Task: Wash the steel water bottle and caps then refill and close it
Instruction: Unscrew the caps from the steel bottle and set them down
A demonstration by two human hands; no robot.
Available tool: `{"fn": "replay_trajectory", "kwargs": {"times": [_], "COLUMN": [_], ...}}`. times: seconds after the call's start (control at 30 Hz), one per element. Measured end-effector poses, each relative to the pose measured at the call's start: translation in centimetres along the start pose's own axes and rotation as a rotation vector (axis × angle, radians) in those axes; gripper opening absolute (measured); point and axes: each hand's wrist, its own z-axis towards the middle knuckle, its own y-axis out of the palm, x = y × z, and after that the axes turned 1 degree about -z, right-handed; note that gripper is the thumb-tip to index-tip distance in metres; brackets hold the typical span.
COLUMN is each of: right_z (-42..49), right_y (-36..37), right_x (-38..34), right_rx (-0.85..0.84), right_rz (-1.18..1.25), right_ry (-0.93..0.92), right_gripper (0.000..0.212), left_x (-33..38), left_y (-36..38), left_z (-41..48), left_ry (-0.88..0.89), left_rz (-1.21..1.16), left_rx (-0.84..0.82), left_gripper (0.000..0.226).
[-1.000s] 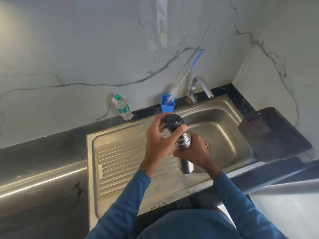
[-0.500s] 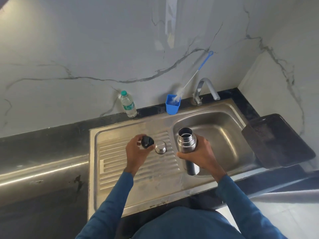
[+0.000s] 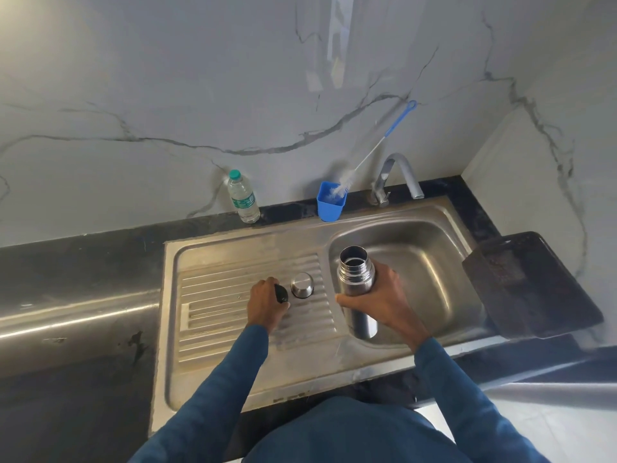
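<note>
I hold the bottle [image 3: 356,289] upright over the left edge of the sink basin [image 3: 430,262], its mouth open; my right hand [image 3: 384,304] is wrapped round its middle, thumb across the front toward me, fingers curled behind out of sight. No writing shows on the steel body, and its lower end is partly covered by my wrist. My left hand [image 3: 265,304] is down on the ribbed drainboard [image 3: 217,295], knuckles up, fingers curled over the black cap [image 3: 281,293], of which only a dark rounded edge peeks out on the right; I cannot tell whether the cap already sits on the ribs. Just beside it, to the right, the steel cap [image 3: 302,285] stands mouth-down on the drainboard, apart from both hands. Behind, on the dark counter against the marble wall, a plastic bottle [image 3: 243,197] with a green top carries a green-and-white label too small to read. Right of it a blue cup [image 3: 330,203] holds a brush [image 3: 374,150] whose blue handle leans against the wall, near the tap [image 3: 397,175]. A dark board [image 3: 534,282] lies right of the basin. Both my sleeves [image 3: 213,389] are blue.
</note>
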Motion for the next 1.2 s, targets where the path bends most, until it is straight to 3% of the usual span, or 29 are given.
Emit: {"fn": "replay_trajectory", "kwargs": {"times": [0.2,0.63,0.83,0.9,1.03,1.2], "right_z": [-0.2,-0.9,-0.6,-0.5,-0.6,-0.6], "right_y": [-0.2,0.4,0.7,0.7,0.5,0.3], "right_x": [0.6,-0.4,-0.3,-0.1,0.3,0.8], "right_rx": [0.007,-0.04,-0.03,-0.027,-0.03,-0.031], "right_rz": [-0.004,-0.004,-0.027,-0.031,-0.007,0.019], "right_ry": [0.026,0.025,0.032,0.034,0.018,0.009], "right_gripper": [0.042,0.039,0.041,0.042,0.042,0.043], "left_x": [0.0,-3.3,-0.8,1.3,4.6,5.3], "left_y": [0.1,-2.1,-1.6,-1.0,0.6,0.8], "left_z": [0.1,0.6,0.4,0.5,1.1,1.7], "left_ry": [0.013,-0.05,0.179,0.265,0.337,0.281], "left_rz": [0.076,0.082,0.113,0.132,0.246,0.263], "left_rx": [-0.008,0.036,-0.006,-0.054,-0.113,-0.089], "left_gripper": [0.049,0.062,0.099,0.103,0.088,0.04]}}
